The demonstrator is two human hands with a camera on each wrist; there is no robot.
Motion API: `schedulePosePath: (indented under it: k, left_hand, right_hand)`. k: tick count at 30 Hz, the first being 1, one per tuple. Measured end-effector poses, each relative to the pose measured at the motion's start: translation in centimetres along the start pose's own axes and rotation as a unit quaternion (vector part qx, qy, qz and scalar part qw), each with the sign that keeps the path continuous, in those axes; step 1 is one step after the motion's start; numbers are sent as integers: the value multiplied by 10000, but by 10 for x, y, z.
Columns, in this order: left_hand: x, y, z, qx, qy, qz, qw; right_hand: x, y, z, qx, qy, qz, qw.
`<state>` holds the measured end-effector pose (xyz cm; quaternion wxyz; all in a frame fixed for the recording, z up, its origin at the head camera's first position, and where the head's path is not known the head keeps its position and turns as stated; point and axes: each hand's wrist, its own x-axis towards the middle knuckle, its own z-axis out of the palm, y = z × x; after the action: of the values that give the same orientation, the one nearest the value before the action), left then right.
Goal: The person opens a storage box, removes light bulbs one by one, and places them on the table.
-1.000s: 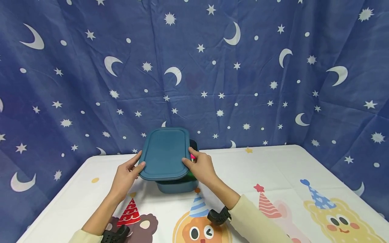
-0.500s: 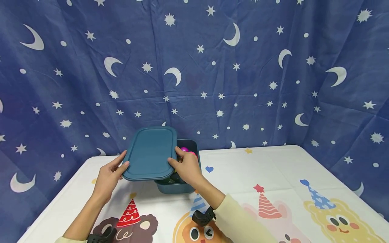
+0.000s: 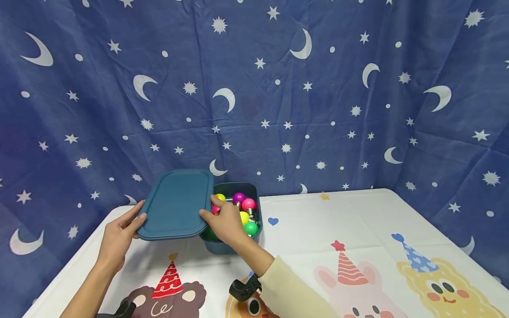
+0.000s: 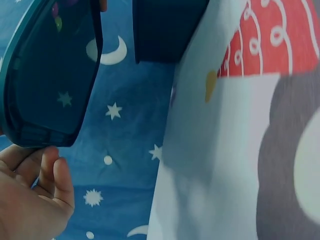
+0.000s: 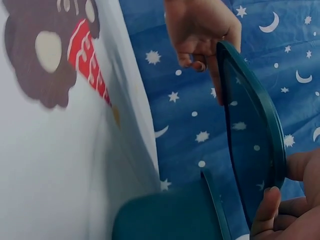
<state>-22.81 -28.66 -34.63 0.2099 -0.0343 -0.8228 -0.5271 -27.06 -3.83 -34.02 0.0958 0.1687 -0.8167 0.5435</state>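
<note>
A teal lid (image 3: 175,205) hangs level above the table, held by both hands at its two short ends. My left hand (image 3: 119,229) grips its left edge, thumb on top. My right hand (image 3: 223,219) pinches the right edge, over the open teal box (image 3: 254,232). The box stands on the table and holds several coloured bulbs (image 3: 245,207): pink, magenta, yellow, green. The left wrist view shows the lid's underside (image 4: 47,75) above my left hand's fingers (image 4: 50,180). In the right wrist view the lid (image 5: 252,155) is seen edge-on between both hands, above the box (image 5: 170,220).
The table (image 3: 358,229) wears a white cloth printed with cartoon animals and party hats. A blue curtain with moons and stars (image 3: 318,97) hangs close behind the box. Black wrist mounts (image 3: 243,288) sit on both forearms.
Both hands have carried the lid leftward off the box. The coloured bulbs inside, mostly covered before, now show.
</note>
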Motion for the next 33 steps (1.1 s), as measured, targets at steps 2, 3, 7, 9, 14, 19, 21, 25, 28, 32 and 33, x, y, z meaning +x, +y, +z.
schedulePosePath:
  k: [2,3,7,9,14,19,21,25,28,32,33]
  left_hand:
    - [0,-4,-4,28,101,-8,9999]
    - [0,-5,-5,25,149,-24,9999]
    - [-1,-11,-12,-27,340,-108,9994]
    - [0,-13,-15,-142,361,-166,9991]
    - [1,-19,-22,-515,315,-319,9977]
    - [2,-27,-27,-537,375,-461,9968]
    - [1,-30,-29,-645,435,-544,9955]
    - [0,-36,-33,-758,521,-683,9934]
    - [0,-38,-36,-469,562,-749,9945]
    - [1,-42,-41,-21,615,-919,9939]
    - [1,-43,-41,15,627,-963,9934]
  right_hand:
    - [-1,-2,5,60,-38,42,10000]
    - [-1,-2,7,115,-56,54,9999]
    - [-2,-4,17,204,-54,46,9998]
    - [-2,-4,22,244,-32,43,9997]
    - [0,-5,30,469,-96,232,9986]
    - [0,-9,39,361,-104,583,9976]
    - [0,-12,42,231,-108,641,9976]
    - [-2,-17,47,10,-170,599,9981]
    - [-4,-19,50,-135,-218,553,9981]
    - [-6,-23,55,-148,-264,619,9976]
    - [-7,-23,57,-122,-265,652,9974]
